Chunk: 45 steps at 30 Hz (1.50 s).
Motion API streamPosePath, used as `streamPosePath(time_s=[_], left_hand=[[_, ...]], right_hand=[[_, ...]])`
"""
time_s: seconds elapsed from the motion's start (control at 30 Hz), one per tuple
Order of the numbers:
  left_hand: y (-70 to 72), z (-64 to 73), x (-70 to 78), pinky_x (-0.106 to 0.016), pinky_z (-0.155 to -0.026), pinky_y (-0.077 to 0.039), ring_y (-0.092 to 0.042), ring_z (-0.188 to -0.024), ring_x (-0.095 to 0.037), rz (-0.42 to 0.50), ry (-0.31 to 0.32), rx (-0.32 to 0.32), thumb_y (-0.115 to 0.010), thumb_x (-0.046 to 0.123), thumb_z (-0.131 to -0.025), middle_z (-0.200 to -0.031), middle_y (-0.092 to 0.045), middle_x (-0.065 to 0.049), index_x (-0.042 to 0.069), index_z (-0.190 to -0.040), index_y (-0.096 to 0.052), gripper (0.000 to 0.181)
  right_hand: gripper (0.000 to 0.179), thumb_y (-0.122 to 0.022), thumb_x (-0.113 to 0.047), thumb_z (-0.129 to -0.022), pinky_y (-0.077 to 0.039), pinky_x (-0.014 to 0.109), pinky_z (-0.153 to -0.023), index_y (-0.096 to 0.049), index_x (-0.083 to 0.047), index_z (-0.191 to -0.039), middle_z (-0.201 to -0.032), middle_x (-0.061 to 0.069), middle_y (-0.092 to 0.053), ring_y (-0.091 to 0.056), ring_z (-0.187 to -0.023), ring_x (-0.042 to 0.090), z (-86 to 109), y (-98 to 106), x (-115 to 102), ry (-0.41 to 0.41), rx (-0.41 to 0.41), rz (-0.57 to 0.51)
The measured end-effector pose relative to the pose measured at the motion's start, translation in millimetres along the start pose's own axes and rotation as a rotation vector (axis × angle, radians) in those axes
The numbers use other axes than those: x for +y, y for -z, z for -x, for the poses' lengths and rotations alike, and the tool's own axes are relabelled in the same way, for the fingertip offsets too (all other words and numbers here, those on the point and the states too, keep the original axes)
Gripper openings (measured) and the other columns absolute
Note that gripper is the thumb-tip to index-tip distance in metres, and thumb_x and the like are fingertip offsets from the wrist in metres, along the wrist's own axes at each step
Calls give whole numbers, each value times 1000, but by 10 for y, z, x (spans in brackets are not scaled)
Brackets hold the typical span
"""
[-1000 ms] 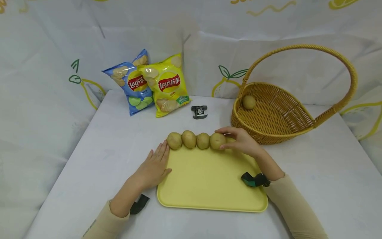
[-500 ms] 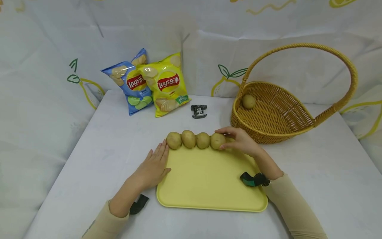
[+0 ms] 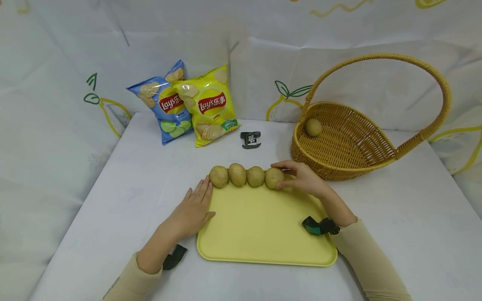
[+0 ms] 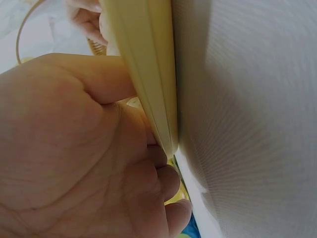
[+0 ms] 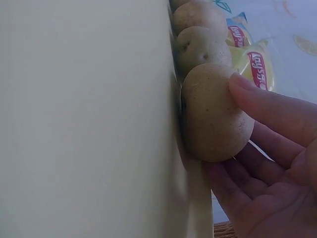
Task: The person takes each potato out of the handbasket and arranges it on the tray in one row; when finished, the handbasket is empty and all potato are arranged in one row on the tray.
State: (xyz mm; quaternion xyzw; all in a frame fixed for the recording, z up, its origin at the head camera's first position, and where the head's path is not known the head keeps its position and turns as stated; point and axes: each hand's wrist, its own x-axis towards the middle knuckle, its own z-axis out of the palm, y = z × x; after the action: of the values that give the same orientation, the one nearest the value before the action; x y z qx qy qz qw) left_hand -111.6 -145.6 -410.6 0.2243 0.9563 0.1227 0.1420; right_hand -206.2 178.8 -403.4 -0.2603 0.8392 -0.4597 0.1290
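Several potatoes (image 3: pixel 237 174) stand in a row along the far edge of a yellow tray (image 3: pixel 263 234). My right hand (image 3: pixel 303 179) grips the rightmost potato (image 3: pixel 274 178) between thumb and fingers; the right wrist view shows this potato (image 5: pixel 213 114) on the tray against its neighbour. At the tray's left edge lies my left hand (image 3: pixel 192 211), its fingers straight, with the fingertips right beside the leftmost potato (image 3: pixel 219 176). In the left wrist view its thumb reaches over the tray's rim (image 4: pixel 148 74).
A wicker basket (image 3: pixel 339 167) with a tall handle stands at the back right, one potato (image 3: pixel 313 127) inside. Blue (image 3: pixel 165 104) and yellow (image 3: pixel 211 104) chip bags lean against the back cloth. A small black item (image 3: pixel 250 140) lies behind the tray.
Both hands and the row of potatoes keep their places. Only a slight shift of the whole head view shows.
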Motion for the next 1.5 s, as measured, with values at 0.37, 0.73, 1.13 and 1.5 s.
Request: streamPosePath(time_s=[0.37,0.73,1.13,1.5], left_hand=[[20,-8,0,-55,-111,-13,-2,-142,-37,-6,-5,0,-49,28,-99,-154,1,-25,-12,-146,-10,73],[29,-15,-5,-54,-111,-12,-1,-142,-37,-3,8,-15,-49,28,-99,-154,3,-24,-11,-146,-9,73],[10,-15,-14,-54,-111,-12,0,-142,-36,3,12,-13,-49,29,-99,-154,3,-24,-11,-146,-8,74],[-13,-14,-20,-54,-111,-12,0,-142,-36,-6,10,-23,-48,30,-99,-154,4,-24,-11,-146,-8,74]], right_hand=[[53,-77,-4,-76,-40,42,-100,-57,6,-124,-127,19,-56,-52,-118,33,-7,0,0,-38,21,-39],[45,-74,-2,-80,-45,39,-95,-58,7,-121,-125,20,-58,-56,-113,33,-9,12,-33,-64,72,-93],[43,-70,2,-82,-46,32,-94,-56,10,-122,-125,26,-55,-54,-114,38,-11,54,-77,-15,76,-142],[41,-66,3,-85,-48,23,-88,-54,11,-124,-120,11,-61,-58,-107,7,69,414,-272,60,171,-144]])
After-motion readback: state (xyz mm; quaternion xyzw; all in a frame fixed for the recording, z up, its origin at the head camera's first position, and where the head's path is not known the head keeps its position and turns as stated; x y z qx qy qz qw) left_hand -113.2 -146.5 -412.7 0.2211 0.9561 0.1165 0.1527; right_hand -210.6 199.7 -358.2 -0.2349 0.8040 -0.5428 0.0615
